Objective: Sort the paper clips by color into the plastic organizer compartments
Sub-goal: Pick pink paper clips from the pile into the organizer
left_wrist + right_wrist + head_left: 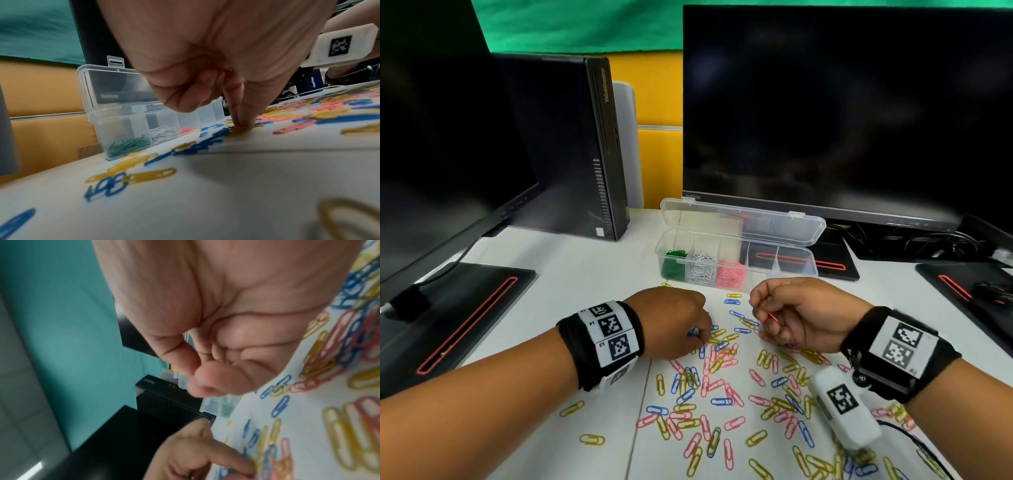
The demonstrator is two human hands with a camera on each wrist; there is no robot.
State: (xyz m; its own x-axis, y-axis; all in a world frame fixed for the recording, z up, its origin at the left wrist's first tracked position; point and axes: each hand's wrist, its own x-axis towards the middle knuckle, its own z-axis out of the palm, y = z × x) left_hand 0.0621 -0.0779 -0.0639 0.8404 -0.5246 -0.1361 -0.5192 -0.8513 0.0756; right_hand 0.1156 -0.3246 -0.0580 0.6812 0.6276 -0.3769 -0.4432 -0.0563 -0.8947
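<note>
The clear plastic organizer (pixel 796 249) stands open at the back of the white desk; its three left compartments hold green clips (pixel 674 265), white clips (pixel 702 269) and pink clips (pixel 730 275). Loose yellow, blue and pink paper clips (pixel 722 394) are scattered in front of it. My left hand (pixel 702 337) is knuckles up, and its thumb and fingertip pinch a clip on the desk (pixel 239 127) whose colour I cannot tell. My right hand (pixel 763 308) is lifted just in front of the organizer and pinches a red-pink clip (pixel 770 314). In the right wrist view its fingers (pixel 205 378) are curled and the clip is hidden.
A large dark monitor (pixel 842 102) stands behind the organizer, a second monitor (pixel 431 154) and a small black computer (pixel 585 147) at the left. Black stand bases (pixel 465 308) with red slots lie on both sides. Cables (pixel 928 240) run at the back right.
</note>
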